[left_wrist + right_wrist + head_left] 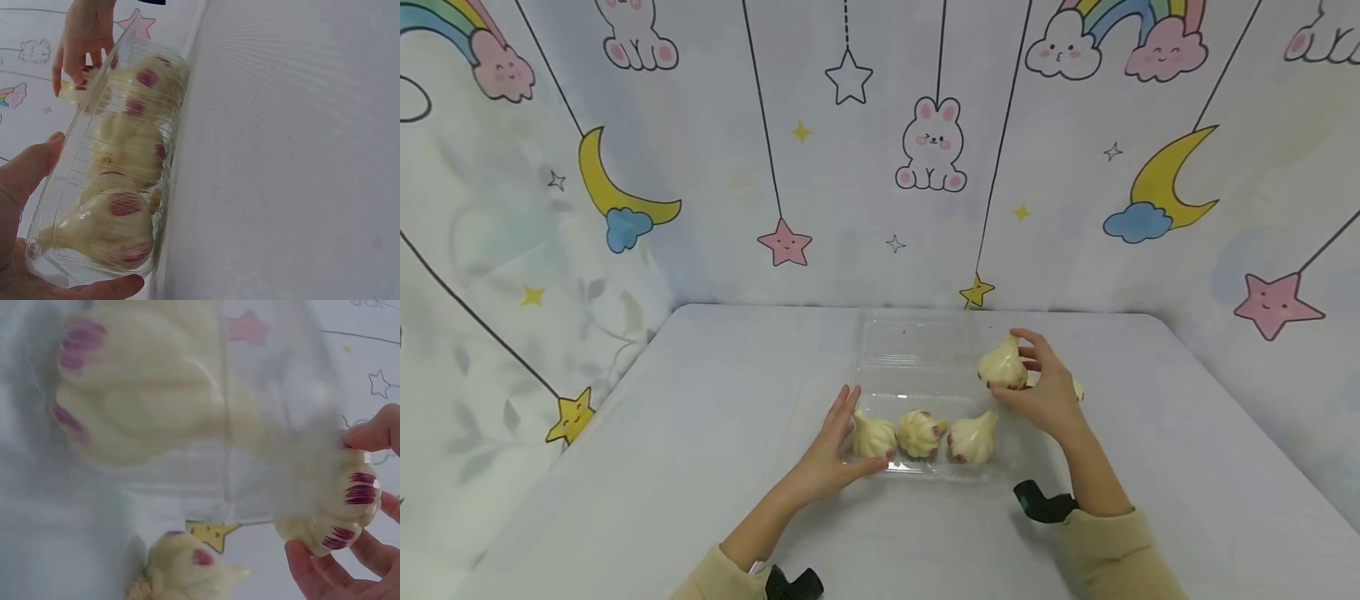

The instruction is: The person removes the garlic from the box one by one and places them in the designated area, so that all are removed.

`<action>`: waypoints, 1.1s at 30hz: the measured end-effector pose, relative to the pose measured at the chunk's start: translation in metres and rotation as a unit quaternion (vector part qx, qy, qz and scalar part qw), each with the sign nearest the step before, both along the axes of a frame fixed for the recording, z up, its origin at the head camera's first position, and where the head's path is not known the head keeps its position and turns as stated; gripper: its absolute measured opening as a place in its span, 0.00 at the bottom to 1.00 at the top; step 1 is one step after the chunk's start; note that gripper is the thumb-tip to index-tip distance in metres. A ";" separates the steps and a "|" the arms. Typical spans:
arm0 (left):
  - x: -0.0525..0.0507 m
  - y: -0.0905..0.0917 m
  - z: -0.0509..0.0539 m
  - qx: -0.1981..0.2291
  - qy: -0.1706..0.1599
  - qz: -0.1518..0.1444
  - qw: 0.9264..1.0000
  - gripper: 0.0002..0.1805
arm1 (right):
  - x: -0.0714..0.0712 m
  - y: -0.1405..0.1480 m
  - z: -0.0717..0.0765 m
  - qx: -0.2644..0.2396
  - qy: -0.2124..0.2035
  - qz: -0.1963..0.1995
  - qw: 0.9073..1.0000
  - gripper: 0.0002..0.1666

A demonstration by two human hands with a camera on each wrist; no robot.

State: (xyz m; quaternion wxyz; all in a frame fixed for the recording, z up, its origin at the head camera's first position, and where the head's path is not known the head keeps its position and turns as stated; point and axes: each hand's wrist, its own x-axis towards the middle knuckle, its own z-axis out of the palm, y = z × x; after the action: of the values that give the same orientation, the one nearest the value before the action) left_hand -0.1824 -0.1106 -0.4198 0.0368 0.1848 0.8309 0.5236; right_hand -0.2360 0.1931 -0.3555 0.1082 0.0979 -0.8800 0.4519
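A clear plastic container (940,472) lies open on the table with its lid (913,342) laid back. Three glossy, pale garlic bulbs with purple marks sit in a row in its front part: left (874,437), middle (921,433), right (972,439). My left hand (831,458) holds the container's front left corner, thumb along the front edge, fingers at the left side. Above the container's back right side, my right hand (1047,387) grips another garlic bulb (1002,365) between thumb and fingers. In the right wrist view the container's wall partly veils this held bulb (353,494).
One more garlic bulb (194,569) lies on the table beyond the right hand, mostly hidden by it in the head view. A white cloth covers the table (700,400). A patterned curtain (715,167) with stars, moons and rabbits stands behind and at both sides.
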 end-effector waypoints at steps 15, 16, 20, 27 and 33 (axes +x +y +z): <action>0.000 0.002 -0.001 0.000 -0.009 0.000 1.000 0.55 | 0.000 0.036 0.009 0.020 0.003 -0.020 1.000 0.48; 0.000 0.002 -0.001 0.000 -0.010 0.000 1.000 0.55 | 0.000 0.038 0.009 0.021 0.003 -0.020 1.000 0.48; 0.000 0.001 0.000 0.002 -0.011 0.000 1.000 0.55 | -0.003 0.044 0.007 0.026 0.005 -0.022 0.999 0.49; 0.001 0.000 0.002 0.003 -0.011 0.002 1.000 0.55 | -0.007 0.056 0.003 0.021 0.019 -0.036 0.999 0.49; 0.001 0.000 0.002 0.003 -0.008 0.003 1.000 0.55 | -0.008 0.070 0.000 0.008 0.018 -0.045 0.999 0.50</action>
State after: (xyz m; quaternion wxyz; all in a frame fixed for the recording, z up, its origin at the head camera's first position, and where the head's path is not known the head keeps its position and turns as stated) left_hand -0.1816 -0.1102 -0.4181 0.0410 0.1783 0.8295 0.5277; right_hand -0.2440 0.2627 -0.3554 0.1437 0.0677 -0.8848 0.4381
